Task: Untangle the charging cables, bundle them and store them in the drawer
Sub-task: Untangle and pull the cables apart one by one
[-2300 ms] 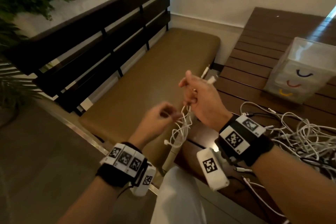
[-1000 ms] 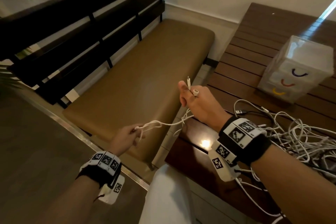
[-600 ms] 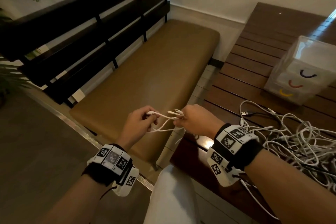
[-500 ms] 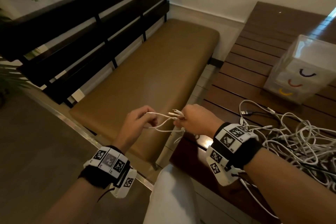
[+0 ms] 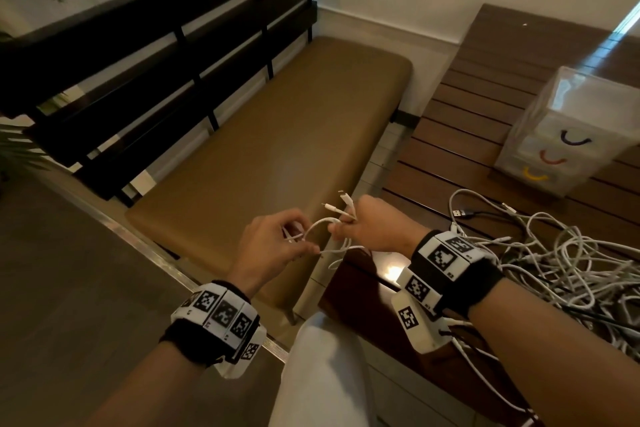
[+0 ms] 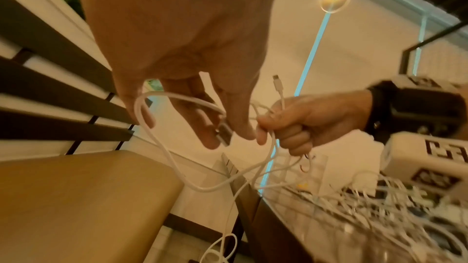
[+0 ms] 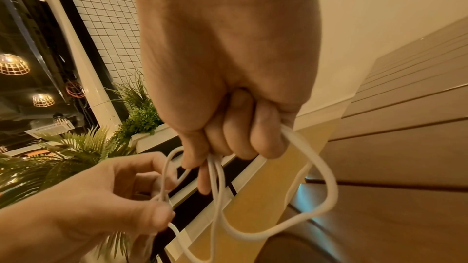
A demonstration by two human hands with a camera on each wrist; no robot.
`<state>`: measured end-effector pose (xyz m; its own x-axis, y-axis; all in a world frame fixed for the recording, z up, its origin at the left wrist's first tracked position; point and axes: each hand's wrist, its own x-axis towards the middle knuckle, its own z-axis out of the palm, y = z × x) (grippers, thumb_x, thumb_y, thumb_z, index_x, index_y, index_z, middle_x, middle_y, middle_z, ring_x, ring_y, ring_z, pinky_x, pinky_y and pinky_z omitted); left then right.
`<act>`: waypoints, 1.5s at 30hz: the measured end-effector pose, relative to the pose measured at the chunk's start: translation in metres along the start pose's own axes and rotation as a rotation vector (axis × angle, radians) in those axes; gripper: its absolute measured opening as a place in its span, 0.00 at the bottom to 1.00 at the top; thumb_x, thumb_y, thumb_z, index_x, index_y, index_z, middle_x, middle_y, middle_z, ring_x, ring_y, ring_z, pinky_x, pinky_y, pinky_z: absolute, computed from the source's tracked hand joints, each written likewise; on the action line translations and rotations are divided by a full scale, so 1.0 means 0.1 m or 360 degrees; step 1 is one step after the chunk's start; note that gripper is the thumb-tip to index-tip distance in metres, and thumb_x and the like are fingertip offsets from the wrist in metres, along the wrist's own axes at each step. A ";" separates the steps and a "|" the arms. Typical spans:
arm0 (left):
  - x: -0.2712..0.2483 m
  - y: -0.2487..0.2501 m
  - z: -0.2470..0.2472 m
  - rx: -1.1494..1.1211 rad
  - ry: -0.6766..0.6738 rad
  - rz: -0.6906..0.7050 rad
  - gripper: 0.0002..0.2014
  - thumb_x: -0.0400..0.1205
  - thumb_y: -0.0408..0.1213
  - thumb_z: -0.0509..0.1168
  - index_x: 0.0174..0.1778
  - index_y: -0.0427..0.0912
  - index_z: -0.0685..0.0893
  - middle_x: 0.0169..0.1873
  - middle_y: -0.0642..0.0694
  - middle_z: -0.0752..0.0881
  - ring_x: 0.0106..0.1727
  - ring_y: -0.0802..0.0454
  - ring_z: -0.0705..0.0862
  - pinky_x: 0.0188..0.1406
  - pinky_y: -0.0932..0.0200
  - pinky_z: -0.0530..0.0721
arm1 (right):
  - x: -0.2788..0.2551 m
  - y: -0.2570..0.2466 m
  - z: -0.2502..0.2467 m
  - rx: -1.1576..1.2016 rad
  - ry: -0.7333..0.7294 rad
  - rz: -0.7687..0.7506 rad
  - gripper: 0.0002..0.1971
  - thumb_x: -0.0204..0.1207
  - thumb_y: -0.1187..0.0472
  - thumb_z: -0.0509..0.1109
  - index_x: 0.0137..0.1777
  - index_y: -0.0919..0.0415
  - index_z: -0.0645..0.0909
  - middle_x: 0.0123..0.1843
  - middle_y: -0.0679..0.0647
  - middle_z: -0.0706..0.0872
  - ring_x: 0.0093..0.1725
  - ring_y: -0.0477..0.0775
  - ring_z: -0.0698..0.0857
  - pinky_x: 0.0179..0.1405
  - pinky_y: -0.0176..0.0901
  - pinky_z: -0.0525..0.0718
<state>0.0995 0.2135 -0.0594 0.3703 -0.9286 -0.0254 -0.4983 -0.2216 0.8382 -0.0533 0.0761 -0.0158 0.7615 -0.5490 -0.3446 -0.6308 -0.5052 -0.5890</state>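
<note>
A white charging cable (image 5: 323,224) spans between both hands above the bench edge. My right hand (image 5: 367,229) grips several folded strands of it in a fist, with two plug ends (image 5: 341,201) sticking up. My left hand (image 5: 277,243) pinches a loop of the same cable (image 6: 162,133) along with its USB plug (image 6: 224,134). More of that cable (image 7: 319,197) hangs in loops below the right fist (image 7: 228,143). A tangled pile of white and black cables (image 5: 554,263) lies on the wooden slatted table (image 5: 467,114). A small translucent drawer unit (image 5: 568,135) stands at the table's right, drawers closed.
A tan padded bench (image 5: 277,149) with a dark slatted backrest (image 5: 156,45) runs along the left. A white wall stands behind the table. Plants (image 7: 88,147) grow beyond the bench. My knee in light trousers (image 5: 322,374) is at the bottom centre.
A second ago the hands were apart with the cable stretched between them; they have come together in front of me. The left hand now pinches a loop close to the right fist.
</note>
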 end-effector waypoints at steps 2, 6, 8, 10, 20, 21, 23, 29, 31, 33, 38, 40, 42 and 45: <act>0.03 0.00 0.05 0.0195 0.0006 -0.0041 0.21 0.68 0.44 0.81 0.51 0.57 0.77 0.34 0.51 0.87 0.31 0.57 0.86 0.36 0.56 0.86 | 0.00 0.00 0.00 0.0028 -0.0011 -0.0011 0.14 0.82 0.50 0.69 0.47 0.61 0.89 0.35 0.55 0.87 0.33 0.50 0.85 0.28 0.37 0.77; 0.08 -0.05 0.08 0.0395 -0.0030 -0.0183 0.10 0.81 0.43 0.70 0.56 0.53 0.80 0.39 0.55 0.84 0.30 0.59 0.83 0.24 0.69 0.78 | -0.01 0.02 -0.01 0.0114 -0.0052 -0.0047 0.15 0.82 0.50 0.69 0.48 0.62 0.90 0.35 0.58 0.87 0.32 0.46 0.84 0.33 0.42 0.79; 0.07 -0.08 0.05 0.0338 -0.0031 -0.0215 0.06 0.85 0.38 0.64 0.52 0.50 0.85 0.41 0.52 0.85 0.29 0.55 0.85 0.22 0.66 0.81 | -0.03 0.03 -0.01 0.0165 -0.0009 -0.0037 0.15 0.83 0.52 0.68 0.48 0.64 0.89 0.26 0.48 0.80 0.22 0.37 0.77 0.27 0.33 0.72; 0.08 -0.12 0.04 0.0211 -0.0057 -0.0208 0.08 0.86 0.35 0.62 0.47 0.51 0.85 0.43 0.48 0.85 0.32 0.53 0.86 0.29 0.62 0.85 | -0.03 0.04 0.00 0.0189 0.0038 -0.0020 0.16 0.83 0.52 0.68 0.48 0.66 0.88 0.23 0.45 0.75 0.18 0.37 0.74 0.22 0.29 0.69; 0.18 -0.48 -0.16 -0.0413 0.0006 -0.0791 0.61 0.45 0.70 0.80 0.75 0.48 0.70 0.71 0.42 0.66 0.68 0.41 0.76 0.43 0.51 0.92 | -0.06 0.04 0.00 0.0222 0.0182 -0.0076 0.21 0.84 0.47 0.65 0.42 0.65 0.87 0.28 0.57 0.82 0.26 0.47 0.79 0.24 0.34 0.74; 0.19 -0.56 -0.19 -0.0343 -0.0030 -0.0867 0.65 0.43 0.72 0.80 0.77 0.48 0.69 0.73 0.42 0.65 0.68 0.40 0.77 0.44 0.51 0.92 | -0.06 0.03 0.01 0.0261 0.0213 -0.0076 0.23 0.85 0.47 0.63 0.39 0.65 0.85 0.24 0.53 0.79 0.23 0.44 0.77 0.24 0.35 0.72; 0.22 -0.68 -0.23 -0.0191 -0.0089 -0.0979 0.60 0.51 0.72 0.77 0.77 0.44 0.70 0.74 0.40 0.67 0.65 0.41 0.79 0.48 0.50 0.91 | -0.05 0.01 0.01 0.0356 0.0295 -0.0064 0.26 0.86 0.46 0.60 0.30 0.61 0.78 0.19 0.45 0.71 0.17 0.41 0.70 0.22 0.35 0.68; 0.00 -1.04 -0.36 -0.0173 -0.0164 -0.1295 0.18 0.88 0.51 0.57 0.65 0.42 0.80 0.56 0.43 0.80 0.52 0.46 0.82 0.47 0.51 0.84 | -0.13 0.07 -0.12 0.0081 0.0431 -0.0037 0.28 0.88 0.44 0.51 0.50 0.64 0.86 0.30 0.51 0.81 0.31 0.50 0.82 0.31 0.42 0.77; -0.10 -1.18 -0.46 -0.0183 -0.0002 -0.1465 0.14 0.86 0.42 0.61 0.59 0.36 0.83 0.52 0.39 0.81 0.45 0.45 0.81 0.35 0.55 0.79 | -0.17 0.12 -0.18 -0.0045 0.0454 -0.0018 0.27 0.89 0.45 0.50 0.39 0.60 0.81 0.30 0.51 0.80 0.29 0.47 0.79 0.27 0.38 0.69; -0.18 -1.25 -0.58 -0.0117 0.0130 -0.1599 0.06 0.84 0.31 0.61 0.49 0.31 0.82 0.52 0.34 0.80 0.47 0.39 0.80 0.34 0.51 0.79 | -0.18 0.18 -0.21 -0.0165 0.0472 0.0028 0.26 0.89 0.45 0.49 0.33 0.56 0.75 0.30 0.51 0.79 0.29 0.48 0.77 0.27 0.39 0.66; -0.19 -1.51 -0.85 0.0208 0.0168 -0.1673 0.17 0.84 0.27 0.62 0.66 0.20 0.79 0.66 0.22 0.79 0.68 0.27 0.79 0.66 0.39 0.78 | -0.15 0.28 -0.17 -0.0266 0.0519 0.0112 0.27 0.88 0.43 0.48 0.40 0.60 0.79 0.34 0.54 0.81 0.36 0.57 0.82 0.33 0.45 0.72; -0.18 -1.50 -0.77 0.0373 0.0056 -0.1593 0.17 0.86 0.34 0.60 0.65 0.27 0.81 0.58 0.28 0.85 0.59 0.31 0.85 0.58 0.43 0.84 | -0.14 0.23 -0.16 -0.0172 0.0528 0.0099 0.27 0.88 0.43 0.49 0.41 0.60 0.81 0.35 0.54 0.82 0.37 0.57 0.83 0.34 0.46 0.73; -0.12 -1.40 -0.60 0.0677 -0.0145 -0.1416 0.17 0.86 0.36 0.58 0.70 0.38 0.78 0.59 0.35 0.84 0.57 0.37 0.86 0.54 0.45 0.86 | -0.11 0.16 -0.14 -0.0004 0.0513 0.0024 0.29 0.88 0.43 0.50 0.48 0.63 0.86 0.37 0.55 0.86 0.39 0.56 0.85 0.38 0.48 0.79; 0.08 -0.96 -0.34 0.1148 -0.0467 -0.0988 0.27 0.83 0.37 0.62 0.80 0.49 0.68 0.74 0.42 0.75 0.70 0.42 0.78 0.70 0.41 0.77 | -0.10 0.02 -0.11 0.0201 0.0488 -0.0057 0.28 0.88 0.42 0.49 0.56 0.56 0.88 0.30 0.45 0.84 0.35 0.45 0.83 0.38 0.42 0.77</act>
<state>0.1772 0.2373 -0.1216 0.5669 -0.6022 -0.5621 -0.6754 -0.7304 0.1014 -0.0638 0.0728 -0.0058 0.6903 -0.7170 -0.0974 -0.5664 -0.4517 -0.6893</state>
